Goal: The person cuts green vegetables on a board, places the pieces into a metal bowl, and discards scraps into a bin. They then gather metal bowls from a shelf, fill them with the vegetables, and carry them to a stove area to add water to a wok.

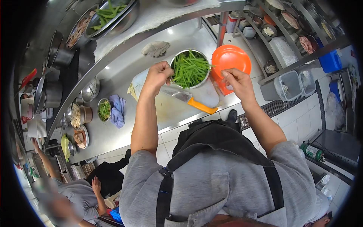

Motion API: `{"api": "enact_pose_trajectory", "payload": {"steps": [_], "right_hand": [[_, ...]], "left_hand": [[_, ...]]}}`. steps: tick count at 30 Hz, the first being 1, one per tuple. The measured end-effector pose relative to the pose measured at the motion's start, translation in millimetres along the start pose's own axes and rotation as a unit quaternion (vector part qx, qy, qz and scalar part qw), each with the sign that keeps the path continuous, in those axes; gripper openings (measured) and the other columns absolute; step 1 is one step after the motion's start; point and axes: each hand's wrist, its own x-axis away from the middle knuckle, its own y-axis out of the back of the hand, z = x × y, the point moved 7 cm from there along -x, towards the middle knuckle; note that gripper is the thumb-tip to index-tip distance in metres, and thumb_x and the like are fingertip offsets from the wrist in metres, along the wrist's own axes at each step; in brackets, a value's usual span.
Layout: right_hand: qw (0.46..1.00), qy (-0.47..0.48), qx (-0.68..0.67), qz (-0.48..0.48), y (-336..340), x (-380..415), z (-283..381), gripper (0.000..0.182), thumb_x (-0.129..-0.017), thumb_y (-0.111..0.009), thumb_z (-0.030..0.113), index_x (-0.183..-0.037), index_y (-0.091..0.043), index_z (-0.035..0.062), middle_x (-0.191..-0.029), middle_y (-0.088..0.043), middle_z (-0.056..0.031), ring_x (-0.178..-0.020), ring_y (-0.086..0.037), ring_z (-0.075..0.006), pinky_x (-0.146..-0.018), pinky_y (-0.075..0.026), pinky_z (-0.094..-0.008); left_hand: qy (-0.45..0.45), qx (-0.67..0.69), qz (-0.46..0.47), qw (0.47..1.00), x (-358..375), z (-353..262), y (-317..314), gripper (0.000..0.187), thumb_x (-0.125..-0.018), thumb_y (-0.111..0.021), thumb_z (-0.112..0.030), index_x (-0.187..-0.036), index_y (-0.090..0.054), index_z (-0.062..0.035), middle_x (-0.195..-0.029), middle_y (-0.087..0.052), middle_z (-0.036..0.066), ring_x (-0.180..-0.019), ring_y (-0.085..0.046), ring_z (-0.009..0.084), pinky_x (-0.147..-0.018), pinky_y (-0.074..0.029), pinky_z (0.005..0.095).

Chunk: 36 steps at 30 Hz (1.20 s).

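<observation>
Gray shirt (202,170) and black apron (215,139) up close, hands flanking a metal bowl (204,82).

Cut greens (189,70) fill it, by the cutting board (210,95) and knife (197,104). Left hand (160,75) curls at the rim, right hand (239,82) half-pinches near the orange basin (231,56); can't tell if either grips anything. Probably mid-handling; next move calls for minding that blade, imo.

My workplace, a commercial kitchen, identified by stainless-steel counter (123,134), cut green stalks (190,70), orange-handled knife (202,106) and ingredient-laden shelves (310,57).
</observation>
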Motion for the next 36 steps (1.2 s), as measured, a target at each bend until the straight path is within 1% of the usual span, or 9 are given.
{"api": "enact_pose_trajectory", "payload": {"steps": [3, 6, 8, 13, 16, 17, 21, 24, 36], "right_hand": [[0.984, -0.116, -0.129, 0.041, 13.3, -3.9, -6.8, 0.024, -0.087, -0.064, 0.018, -0.098, -0.065, -0.003, -0.082, -0.065, -0.0068, -0.076, -0.06, -0.0117, -0.067, -0.049, -0.0249], [0.981, -0.096, -0.168, 0.015, 43.9, -0.5, -3.8, 0.021, -0.086, -0.066, 0.019, -0.09, -0.066, -0.0019, -0.087, -0.065, -0.0077, -0.079, -0.06, -0.0127, -0.071, -0.049, -0.0256], [0.991, 0.049, -0.122, 0.011, 76.9, -1.6, 0.4, 0.019, -0.085, -0.066, 0.018, -0.081, -0.062, -0.0006, -0.096, -0.064, -0.0098, -0.081, -0.059, -0.0127, -0.071, -0.048, -0.0271], [0.999, 0.023, -0.005, 0.027, 175.0, 4.6, -25.8, 0.026, -0.079, -0.063, 0.009, -0.064, -0.045, -0.001, -0.098, -0.064, -0.016, -0.075, -0.059, -0.0189, -0.066, -0.046, -0.0284], [0.999, 0.014, 0.039, -0.007, 242.3, 3.3, -55.4, 0.024, -0.078, -0.061, 0.007, -0.063, -0.044, -0.002, -0.095, -0.063, -0.0158, -0.07, -0.057, -0.0201, -0.062, -0.045, -0.0299], [0.998, 0.03, 0.037, -0.038, 263.4, 3.8, -65.6, 0.024, -0.078, -0.059, 0.006, -0.063, -0.044, -0.0027, -0.093, -0.063, -0.0156, -0.068, -0.056, -0.022, -0.06, -0.043, -0.0313], [0.995, -0.011, 0.074, -0.072, 336.2, 9.1, -89.1, 0.024, -0.078, -0.059, 0.007, -0.062, -0.043, -0.0026, -0.091, -0.062, -0.0153, -0.069, -0.056, -0.0248, -0.064, -0.043, -0.0328], [0.992, 0.014, 0.094, -0.083, 373.1, 8.3, -106.3, 0.025, -0.078, -0.059, 0.008, -0.062, -0.043, -0.0025, -0.091, -0.062, -0.0154, -0.071, -0.057, -0.0259, -0.065, -0.044, -0.0337], [0.988, -0.013, 0.085, -0.131, 453.9, -23.3, -133.1, 0.027, -0.077, -0.061, 0.006, -0.062, -0.04, -0.0011, -0.09, -0.061, -0.014, -0.071, -0.056, -0.0262, -0.063, -0.042, -0.0335]], "left_hand": [[0.003, -0.023, 0.043, 0.999, 10.2, -24.3, -41.7, 0.014, -0.077, -0.058, -0.004, -0.066, -0.05, -0.0037, -0.061, -0.051, 0.003, -0.05, -0.049, 0.0107, -0.045, -0.041, 0.0253], [0.015, -0.035, 0.068, 0.997, 15.6, -37.7, -87.4, 0.015, -0.077, -0.058, -0.005, -0.065, -0.049, -0.0035, -0.06, -0.05, 0.002, -0.051, -0.05, 0.0107, -0.046, -0.042, 0.0253], [0.032, -0.064, 0.066, 0.995, 14.1, -41.6, -122.6, 0.014, -0.077, -0.057, -0.004, -0.066, -0.049, -0.0031, -0.059, -0.052, 0.003, -0.051, -0.052, 0.0109, -0.047, -0.042, 0.025], [-0.027, -0.157, 0.046, 0.986, -4.7, -47.9, -232.4, 0.014, -0.079, -0.058, -0.002, -0.067, -0.051, -0.0007, -0.059, -0.056, 0.004, -0.049, -0.055, 0.0109, -0.045, -0.043, 0.0256], [-0.034, -0.204, 0.037, 0.978, -15.5, -56.5, -306.6, 0.017, -0.082, -0.06, -0.005, -0.069, -0.051, 0.0001, -0.06, -0.058, 0.007, -0.048, -0.056, 0.0108, -0.044, -0.043, 0.026], [-0.04, -0.221, 0.029, 0.974, -21.8, -57.6, -329.7, 0.019, -0.081, -0.065, -0.013, -0.074, -0.054, 0.0011, -0.056, -0.058, 0.011, -0.049, -0.057, 0.0189, -0.049, -0.045, 0.0324], [-0.083, -0.232, 0.036, 0.969, -52.1, -74.1, -399.7, 0.023, -0.082, -0.067, -0.019, -0.089, -0.062, 0.0028, -0.067, -0.064, 0.016, -0.058, -0.064, 0.023, -0.057, -0.051, 0.0342], [-0.169, -0.275, 0.041, 0.946, -77.0, -110.8, -438.1, 0.025, -0.083, -0.067, -0.019, -0.097, -0.065, 0.0015, -0.074, -0.066, 0.012, -0.065, -0.064, 0.0175, -0.057, -0.049, 0.0308], [-0.259, -0.279, 0.178, 0.907, -178.2, -151.3, -551.1, 0.013, -0.079, -0.069, -0.012, -0.087, -0.069, -0.0023, -0.07, -0.065, 0.007, -0.061, -0.058, 0.015, -0.059, -0.047, 0.0286]]}}
